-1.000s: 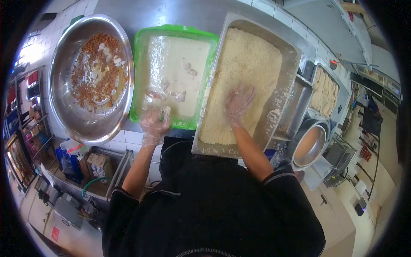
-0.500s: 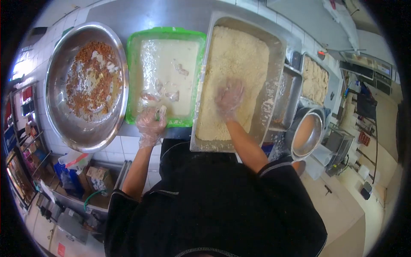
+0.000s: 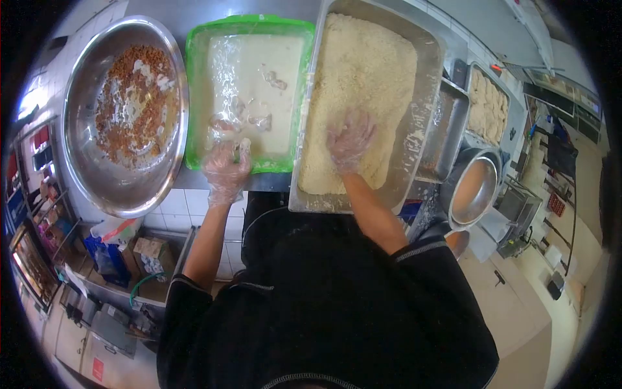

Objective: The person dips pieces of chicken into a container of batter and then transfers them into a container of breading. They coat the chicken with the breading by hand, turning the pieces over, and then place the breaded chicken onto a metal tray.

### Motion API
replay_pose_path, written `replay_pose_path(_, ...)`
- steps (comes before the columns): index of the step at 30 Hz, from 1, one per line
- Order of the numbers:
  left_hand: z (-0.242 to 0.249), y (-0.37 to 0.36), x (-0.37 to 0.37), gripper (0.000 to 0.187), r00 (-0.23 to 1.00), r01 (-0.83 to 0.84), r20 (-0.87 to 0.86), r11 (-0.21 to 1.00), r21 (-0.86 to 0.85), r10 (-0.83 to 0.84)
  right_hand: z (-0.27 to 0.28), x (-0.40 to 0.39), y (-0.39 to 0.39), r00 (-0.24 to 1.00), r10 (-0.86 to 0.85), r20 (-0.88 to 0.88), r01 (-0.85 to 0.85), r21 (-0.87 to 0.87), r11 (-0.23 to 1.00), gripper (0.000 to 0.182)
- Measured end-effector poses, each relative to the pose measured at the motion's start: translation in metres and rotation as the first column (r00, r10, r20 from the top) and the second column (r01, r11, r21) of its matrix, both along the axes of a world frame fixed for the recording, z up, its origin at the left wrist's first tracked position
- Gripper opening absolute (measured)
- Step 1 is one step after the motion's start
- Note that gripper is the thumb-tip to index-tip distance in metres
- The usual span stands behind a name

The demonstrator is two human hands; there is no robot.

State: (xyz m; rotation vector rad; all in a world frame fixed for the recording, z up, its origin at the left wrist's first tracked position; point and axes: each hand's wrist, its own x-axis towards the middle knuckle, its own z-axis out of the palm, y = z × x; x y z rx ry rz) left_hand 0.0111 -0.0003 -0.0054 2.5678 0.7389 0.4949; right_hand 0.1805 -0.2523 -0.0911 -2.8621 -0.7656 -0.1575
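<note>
I see my right hand (image 3: 350, 141) spread open, palm down, pressing into the breadcrumbs (image 3: 359, 84) in the steel pan (image 3: 427, 123). My left hand (image 3: 225, 170) — gloved too — rests loosely curled on the near rim of the green tray (image 3: 194, 84) of pale batter (image 3: 253, 71), gripping nothing I can make out. A steel bowl (image 3: 84, 181) sits on the bench just left.

Black shirt, clear plastic gloves

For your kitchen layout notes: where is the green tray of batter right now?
In the head view, the green tray sits on the counter between the round metal bowl and the breadcrumb pan, with the left hand at its near edge.
</note>
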Motion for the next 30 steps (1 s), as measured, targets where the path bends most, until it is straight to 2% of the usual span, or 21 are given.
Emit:
replay_pose_path(2,-0.001,0.002,-0.002,0.017,0.999,-0.001,0.04,1.0,0.011,0.001,0.002,0.003,0.002,0.999,0.035,-0.023,-0.035,-0.012,0.999,0.061)
replay_pose_path(5,0.003,0.005,-0.004,0.017,1.0,0.023,0.012,1.0,-0.002,-0.023,0.001,0.024,0.012,0.978,-0.032,0.205,0.03,0.012,0.999,0.056)
replay_pose_path(6,0.006,0.003,-0.004,0.019,0.999,0.016,0.033,1.0,0.008,-0.016,-0.002,0.032,0.012,0.985,-0.134,0.104,0.121,0.131,0.984,0.052)
replay_pose_path(8,-0.016,-0.001,-0.017,0.019,0.999,-0.014,-0.039,0.999,0.029,0.015,-0.035,0.053,0.002,0.955,-0.117,0.273,0.092,0.101,0.991,0.048)
replay_pose_path(9,-0.014,-0.002,-0.018,0.019,0.997,-0.026,-0.077,0.999,-0.035,0.023,-0.058,0.066,-0.003,0.845,0.01,0.534,0.012,-0.039,0.999,0.047)
replay_pose_path(10,-0.038,0.004,-0.023,0.023,0.994,0.02,0.103,1.0,0.008,-0.021,-0.062,0.062,0.002,0.879,-0.019,0.476,0.066,-0.082,0.994,0.053)
replay_pose_path(11,-0.044,-0.002,-0.025,0.029,0.999,-0.048,-0.004,0.999,-0.021,0.048,-0.064,0.058,0.007,0.907,-0.051,0.418,0.116,-0.132,0.984,0.058)
replay_pose_path(12,-0.042,0.0,-0.022,0.034,0.999,-0.035,0.007,0.999,-0.004,0.035,-0.093,0.065,-0.01,0.907,0.087,0.413,-0.09,-0.012,0.996,0.061)
replay_pose_path(13,-0.03,0.004,-0.019,0.035,1.0,0.012,0.012,0.999,-0.032,-0.012,-0.068,0.059,0.006,0.844,0.102,0.526,-0.04,-0.129,0.991,0.059)
replay_pose_path(14,0.002,0.003,-0.013,0.035,0.998,0.006,-0.066,0.995,-0.099,-0.012,-0.071,0.056,0.003,0.914,0.046,0.403,0.082,-0.295,0.952,0.058)
replay_pose_path(16,0.014,0.002,-0.011,0.028,0.996,-0.037,-0.078,0.997,-0.075,0.031,-0.03,0.05,0.022,0.963,-0.037,0.265,0.106,-0.25,0.962,0.059)
replay_pose_path(18,0.011,0.002,-0.017,0.029,0.999,-0.028,-0.041,0.995,-0.097,0.024,-0.005,0.043,0.033,0.984,-0.017,0.178,0.058,-0.229,0.972,0.061)
replay_pose_path(19,0.011,0.002,-0.015,0.029,1.0,-0.012,-0.012,0.994,-0.111,0.011,0.006,0.045,0.032,0.989,-0.014,0.144,0.045,-0.22,0.974,0.062)
replay_pose_path(22,0.018,0.003,-0.016,0.027,1.0,0.006,-0.017,0.991,-0.13,-0.009,0.017,0.049,0.033,0.993,-0.054,-0.109,0.038,-0.141,0.989,0.061)
replay_pose_path(25,0.014,0.003,-0.021,0.027,0.999,0.018,-0.033,0.996,-0.088,-0.021,0.05,0.027,0.032,0.987,-0.091,-0.132,0.061,-0.217,0.974,0.062)
replay_pose_path(26,0.009,0.004,-0.024,0.028,0.999,0.025,-0.034,0.996,-0.085,-0.028,0.039,0.022,0.019,0.988,0.064,0.139,-0.041,-0.166,0.985,0.062)
replay_pose_path(27,0.001,0.004,-0.025,0.029,0.999,0.032,-0.031,0.996,-0.087,-0.035,0.023,0.015,0.0,0.891,0.202,0.407,-0.152,-0.15,0.977,0.061)
replay_pose_path(28,-0.005,0.004,-0.024,0.031,0.999,0.041,-0.026,0.995,-0.089,-0.043,0.014,0.014,-0.015,0.703,0.308,0.64,-0.262,-0.17,0.95,0.061)
replay_pose_path(29,-0.011,0.005,-0.025,0.035,0.998,0.048,-0.046,0.996,-0.078,-0.051,0.019,0.012,-0.02,0.881,0.297,0.367,-0.243,-0.187,0.952,0.06)
replay_pose_path(30,-0.01,0.005,-0.026,0.04,0.996,0.056,-0.069,0.996,-0.067,-0.061,0.021,0.008,-0.026,0.969,0.243,0.055,-0.227,-0.206,0.952,0.06)
